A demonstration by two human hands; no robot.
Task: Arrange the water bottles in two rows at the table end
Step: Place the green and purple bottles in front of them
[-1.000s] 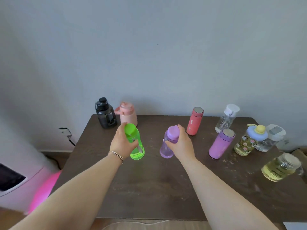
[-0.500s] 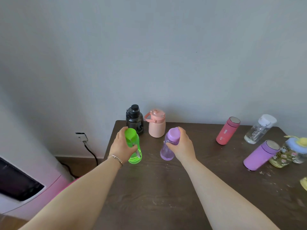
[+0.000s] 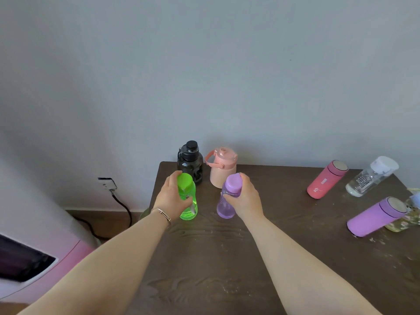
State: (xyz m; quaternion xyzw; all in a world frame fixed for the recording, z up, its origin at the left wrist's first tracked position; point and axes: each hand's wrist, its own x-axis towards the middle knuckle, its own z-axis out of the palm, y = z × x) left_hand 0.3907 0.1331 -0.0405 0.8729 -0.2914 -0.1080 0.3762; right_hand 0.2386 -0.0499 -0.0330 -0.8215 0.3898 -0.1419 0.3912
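Both forearms are bare, with no sleeves visible in the head view. The left wrist carries a thin metallic bracelet (image 3: 161,213) with a narrow band. The left hand (image 3: 171,198) and right hand (image 3: 246,198) are ungloved. No rings are discernible.

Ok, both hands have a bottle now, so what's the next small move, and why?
Probably let go of both. The left hand has the green bottle in front of the black bottle, and the right hand has the purple bottle in front of the pink jug, so a second row looks formed.
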